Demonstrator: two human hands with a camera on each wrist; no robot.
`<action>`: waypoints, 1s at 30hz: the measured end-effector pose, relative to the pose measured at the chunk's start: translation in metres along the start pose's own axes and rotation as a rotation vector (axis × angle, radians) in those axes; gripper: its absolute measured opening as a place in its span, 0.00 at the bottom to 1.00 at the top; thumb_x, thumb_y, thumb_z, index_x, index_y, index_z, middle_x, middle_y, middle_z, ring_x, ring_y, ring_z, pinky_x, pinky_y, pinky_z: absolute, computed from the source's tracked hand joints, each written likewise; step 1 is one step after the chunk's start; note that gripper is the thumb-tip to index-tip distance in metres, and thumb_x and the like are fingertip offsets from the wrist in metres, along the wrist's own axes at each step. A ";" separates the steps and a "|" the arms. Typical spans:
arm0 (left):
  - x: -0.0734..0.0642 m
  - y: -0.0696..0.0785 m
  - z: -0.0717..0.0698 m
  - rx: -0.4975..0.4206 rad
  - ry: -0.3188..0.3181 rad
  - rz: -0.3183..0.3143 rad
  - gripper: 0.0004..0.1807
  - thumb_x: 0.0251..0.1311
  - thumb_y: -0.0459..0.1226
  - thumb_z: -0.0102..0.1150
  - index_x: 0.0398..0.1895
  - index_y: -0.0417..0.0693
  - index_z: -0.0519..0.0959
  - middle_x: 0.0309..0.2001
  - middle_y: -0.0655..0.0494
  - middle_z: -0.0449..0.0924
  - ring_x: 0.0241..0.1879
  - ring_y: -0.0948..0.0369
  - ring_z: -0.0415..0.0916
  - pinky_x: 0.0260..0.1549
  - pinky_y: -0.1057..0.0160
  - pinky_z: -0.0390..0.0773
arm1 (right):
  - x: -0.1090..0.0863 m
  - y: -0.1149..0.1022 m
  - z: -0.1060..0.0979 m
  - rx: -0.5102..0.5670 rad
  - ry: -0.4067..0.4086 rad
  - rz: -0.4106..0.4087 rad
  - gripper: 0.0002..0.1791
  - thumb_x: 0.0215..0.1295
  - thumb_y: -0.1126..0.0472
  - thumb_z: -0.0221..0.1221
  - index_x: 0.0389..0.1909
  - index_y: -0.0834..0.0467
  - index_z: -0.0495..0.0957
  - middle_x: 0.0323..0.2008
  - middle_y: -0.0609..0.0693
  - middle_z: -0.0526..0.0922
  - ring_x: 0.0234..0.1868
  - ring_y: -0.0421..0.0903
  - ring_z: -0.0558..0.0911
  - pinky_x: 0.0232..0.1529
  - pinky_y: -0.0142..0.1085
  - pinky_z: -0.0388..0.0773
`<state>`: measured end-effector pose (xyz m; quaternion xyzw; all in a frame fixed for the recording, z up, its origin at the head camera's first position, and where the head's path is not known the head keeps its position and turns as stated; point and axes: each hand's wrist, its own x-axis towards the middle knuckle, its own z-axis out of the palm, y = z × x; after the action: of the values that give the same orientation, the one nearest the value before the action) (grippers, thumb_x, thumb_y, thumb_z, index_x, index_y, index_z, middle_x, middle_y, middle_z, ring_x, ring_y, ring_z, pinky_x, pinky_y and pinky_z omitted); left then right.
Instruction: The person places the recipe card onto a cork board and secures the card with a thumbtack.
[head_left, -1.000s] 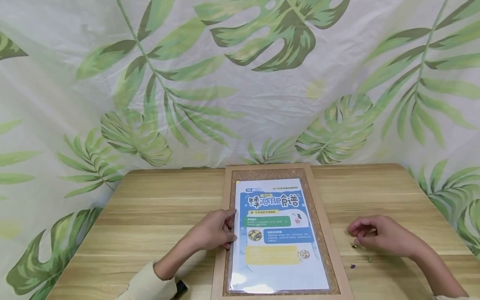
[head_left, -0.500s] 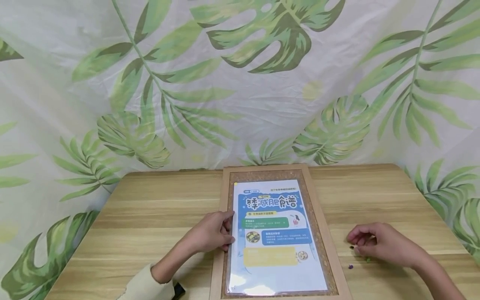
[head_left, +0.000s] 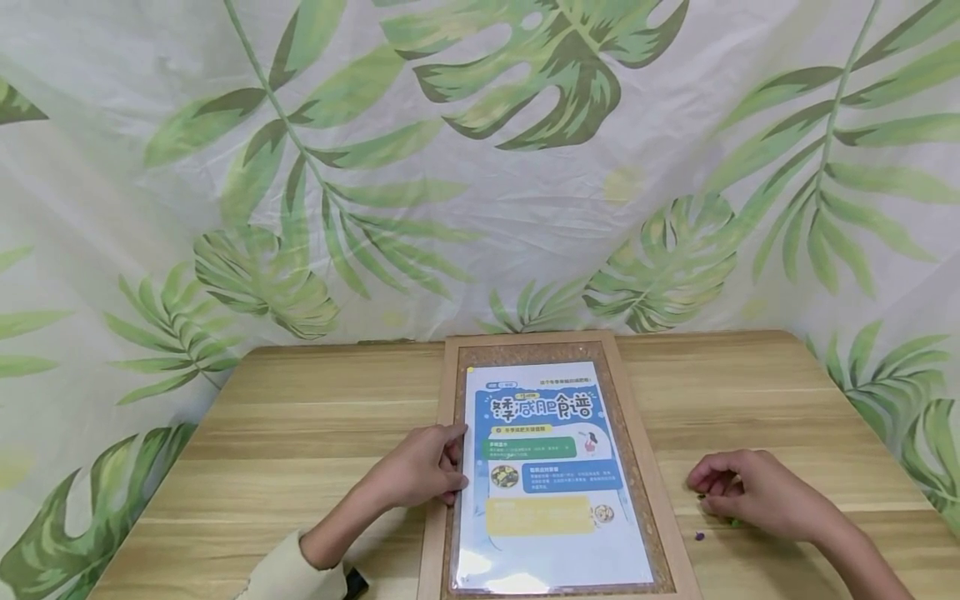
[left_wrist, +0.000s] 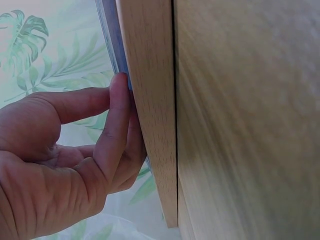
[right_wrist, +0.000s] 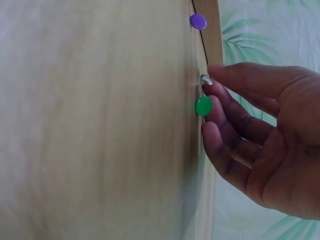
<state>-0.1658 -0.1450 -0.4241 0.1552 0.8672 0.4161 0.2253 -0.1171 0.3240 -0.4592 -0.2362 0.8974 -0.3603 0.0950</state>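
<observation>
Framed cork board [head_left: 638,433] is lying on the table [head_left: 322,383], its wooden rim enclosing a printed sheet [head_left: 555,475] over the cork. Yellow pin [head_left: 470,368] is sitting at the sheet's corner, board's far left. Sheet's long axis is running near-to-far, roughly parallel to the board's long sides, title end pointing at the board's far end. Glare is washing out part of it toward the board's near end.

Left hand [head_left: 427,465] is reaching in over the board's left rim: thumb and index spread apart, tips touching the sheet's left edge. Right hand [head_left: 761,496] is working just right of the board: fingers narrow, pinching a silver pin [right_wrist: 205,79]. Green pin [right_wrist: 203,106] is lying right of the board, by those fingers, head view partly blocked by them; purple pin [right_wrist: 198,21] is lying closer to the board's right rim.

Dark object [head_left: 356,583] is sitting left of the board's near end, partly hidden by the sleeve [head_left: 292,571]; can't tell what. Leaf-print curtain [head_left: 525,233] is hanging beyond the board's far end.
</observation>
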 end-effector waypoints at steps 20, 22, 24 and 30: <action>0.000 -0.001 0.000 -0.008 -0.003 0.016 0.44 0.61 0.20 0.69 0.78 0.22 0.60 0.37 0.46 0.77 0.25 0.59 0.83 0.23 0.63 0.86 | 0.002 -0.004 -0.001 -0.072 0.011 0.080 0.06 0.66 0.63 0.72 0.40 0.49 0.87 0.33 0.35 0.85 0.35 0.27 0.80 0.34 0.29 0.81; 0.000 -0.001 0.000 -0.009 -0.004 0.017 0.44 0.61 0.20 0.69 0.79 0.22 0.59 0.37 0.46 0.77 0.25 0.59 0.83 0.23 0.63 0.86 | 0.003 -0.004 -0.002 -0.066 0.014 0.079 0.06 0.67 0.63 0.71 0.40 0.49 0.87 0.33 0.35 0.85 0.35 0.27 0.80 0.34 0.29 0.81; 0.000 -0.002 0.000 -0.008 -0.005 0.020 0.44 0.61 0.20 0.69 0.79 0.21 0.59 0.37 0.46 0.77 0.25 0.59 0.83 0.23 0.63 0.86 | 0.004 -0.004 -0.002 -0.056 0.019 0.075 0.06 0.67 0.64 0.71 0.40 0.49 0.87 0.33 0.36 0.85 0.35 0.28 0.80 0.34 0.29 0.81; 0.001 -0.003 0.000 -0.001 -0.006 0.024 0.42 0.61 0.21 0.69 0.77 0.22 0.62 0.37 0.46 0.77 0.25 0.59 0.83 0.23 0.64 0.85 | 0.012 -0.006 -0.004 -0.025 0.058 0.052 0.07 0.67 0.67 0.70 0.40 0.52 0.87 0.33 0.39 0.86 0.35 0.29 0.80 0.34 0.29 0.82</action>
<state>-0.1669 -0.1464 -0.4267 0.1669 0.8642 0.4189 0.2231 -0.1265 0.3163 -0.4520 -0.2034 0.9101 -0.3531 0.0750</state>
